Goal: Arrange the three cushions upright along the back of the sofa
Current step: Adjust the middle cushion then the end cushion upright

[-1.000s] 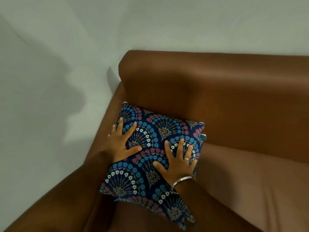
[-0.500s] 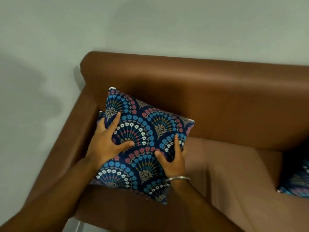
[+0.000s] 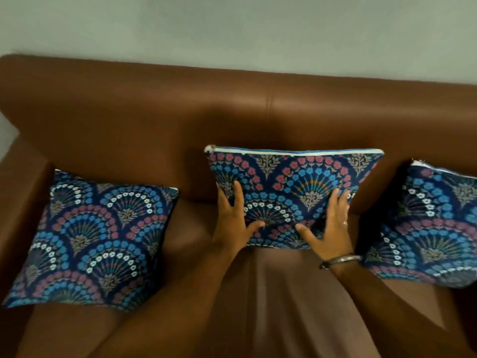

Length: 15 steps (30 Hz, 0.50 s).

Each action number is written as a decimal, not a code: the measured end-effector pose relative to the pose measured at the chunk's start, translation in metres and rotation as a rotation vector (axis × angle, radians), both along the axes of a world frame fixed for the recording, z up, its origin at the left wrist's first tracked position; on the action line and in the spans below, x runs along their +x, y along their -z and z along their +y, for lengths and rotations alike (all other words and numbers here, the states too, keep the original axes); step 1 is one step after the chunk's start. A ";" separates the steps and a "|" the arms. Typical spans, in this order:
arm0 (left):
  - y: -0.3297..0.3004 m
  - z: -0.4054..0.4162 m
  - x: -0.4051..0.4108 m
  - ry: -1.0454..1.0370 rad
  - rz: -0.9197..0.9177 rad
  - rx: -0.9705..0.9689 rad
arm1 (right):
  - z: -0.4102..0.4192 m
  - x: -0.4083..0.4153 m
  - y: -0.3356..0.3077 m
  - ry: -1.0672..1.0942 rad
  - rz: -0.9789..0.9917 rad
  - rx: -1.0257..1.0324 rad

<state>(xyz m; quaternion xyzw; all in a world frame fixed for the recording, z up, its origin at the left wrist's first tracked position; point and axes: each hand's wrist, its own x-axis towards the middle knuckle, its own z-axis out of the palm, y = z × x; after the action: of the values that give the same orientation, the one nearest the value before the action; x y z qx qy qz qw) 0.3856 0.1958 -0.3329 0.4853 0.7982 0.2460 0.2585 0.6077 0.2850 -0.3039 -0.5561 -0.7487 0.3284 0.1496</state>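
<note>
Three dark-blue cushions with fan-shaped flower patterns sit on a brown leather sofa (image 3: 154, 112). The left cushion (image 3: 98, 241) leans back by the left armrest, tilted rather than fully upright. The middle cushion (image 3: 291, 177) stands upright against the sofa back, with its white zip edge on top. My left hand (image 3: 233, 223) holds its lower left side and my right hand (image 3: 329, 228) its lower right side, thumbs across the front. The right cushion (image 3: 433, 223) leans against the back, partly cut off by the frame.
The sofa's seat (image 3: 284, 306) stretches below my forearms. A padded armrest (image 3: 15, 189) bounds the left end. A pale grey wall (image 3: 232, 27) rises behind the sofa back.
My hands have left the left cushion and now hold the middle one. The view has swung right, bringing all three cushions into sight.
</note>
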 end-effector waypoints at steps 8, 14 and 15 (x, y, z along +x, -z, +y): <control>-0.018 -0.099 -0.137 0.259 0.362 -0.123 | -0.142 -0.115 0.029 -0.238 -0.207 0.015; -0.035 -0.190 -0.347 -0.105 0.416 -0.431 | -0.196 -0.299 0.041 -0.184 0.228 -0.574; -0.033 -0.193 -0.375 -0.121 0.352 -0.486 | -0.194 -0.327 0.043 -0.098 0.252 -0.643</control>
<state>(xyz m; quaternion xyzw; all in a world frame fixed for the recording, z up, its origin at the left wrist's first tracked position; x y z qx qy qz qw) 0.0109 0.0031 -0.3002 0.3959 0.8937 -0.0250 0.2098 0.2803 0.0911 -0.3474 -0.4933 -0.6085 0.6202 0.0419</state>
